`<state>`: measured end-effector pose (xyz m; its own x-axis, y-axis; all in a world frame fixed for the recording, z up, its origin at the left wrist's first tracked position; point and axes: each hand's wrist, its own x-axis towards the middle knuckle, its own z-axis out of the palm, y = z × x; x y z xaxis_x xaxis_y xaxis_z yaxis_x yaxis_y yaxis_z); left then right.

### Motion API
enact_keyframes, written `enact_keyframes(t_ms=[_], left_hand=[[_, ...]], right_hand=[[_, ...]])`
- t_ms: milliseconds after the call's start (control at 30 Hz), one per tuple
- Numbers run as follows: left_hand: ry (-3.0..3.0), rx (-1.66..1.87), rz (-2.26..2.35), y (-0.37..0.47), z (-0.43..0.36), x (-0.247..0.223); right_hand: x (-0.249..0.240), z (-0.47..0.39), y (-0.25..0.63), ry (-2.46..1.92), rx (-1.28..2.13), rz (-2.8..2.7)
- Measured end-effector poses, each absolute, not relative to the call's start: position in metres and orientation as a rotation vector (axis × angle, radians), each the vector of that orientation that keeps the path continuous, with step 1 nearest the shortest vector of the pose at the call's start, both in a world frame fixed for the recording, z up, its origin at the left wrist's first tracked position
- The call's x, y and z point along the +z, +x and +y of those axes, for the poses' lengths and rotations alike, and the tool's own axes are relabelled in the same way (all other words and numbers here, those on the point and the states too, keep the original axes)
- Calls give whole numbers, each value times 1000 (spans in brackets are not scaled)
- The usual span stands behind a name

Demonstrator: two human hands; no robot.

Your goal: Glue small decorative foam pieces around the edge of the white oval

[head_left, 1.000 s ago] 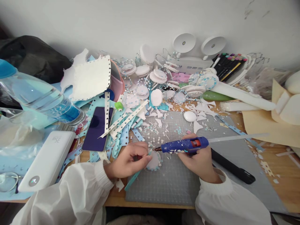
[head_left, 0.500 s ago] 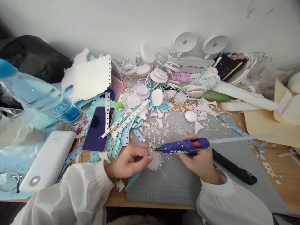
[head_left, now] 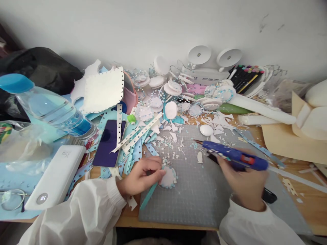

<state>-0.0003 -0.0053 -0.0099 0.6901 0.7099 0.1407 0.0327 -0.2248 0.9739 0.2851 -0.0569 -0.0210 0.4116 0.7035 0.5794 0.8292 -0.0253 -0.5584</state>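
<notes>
My left hand [head_left: 144,174] pinches the left edge of a white paper disc [head_left: 168,177], whose rim carries small pale-blue pieces. A teal strip [head_left: 149,195] runs down from beneath that hand. My right hand [head_left: 241,178] is wrapped round a blue hot glue gun [head_left: 232,154] with a red part on its side. The gun's nozzle points left, away from the disc, and a translucent glue stick [head_left: 298,179] sticks out of its back. Tiny white and blue star-like bits [head_left: 176,149] lie scattered on the grey cutting mat [head_left: 189,204] beyond the disc.
A water bottle [head_left: 56,109], a white power bank [head_left: 56,178] and a phone [head_left: 109,143] lie left. Star-punched paper strips [head_left: 143,132] pile beside the phone. Several decorated discs [head_left: 173,87] crowd the back, near pens [head_left: 246,80]. A black tool [head_left: 269,195] lies partly behind my right hand.
My right hand has carried the glue gun right, away from the disc, uncovering a small white scrap on the mat. My left hand stays at the disc. The view has shifted slightly.
</notes>
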Motion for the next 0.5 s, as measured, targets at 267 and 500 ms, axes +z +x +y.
enact_keyframes(t_ms=[267,500], left_hand=[[1523,829,714,-2,-4,-14],[1448,865,777,-1,-4,-16]], right_hand=[[-12,-104,386,-2455,-246,-1291],[-33,-109,404,-2579,-35,-1319]])
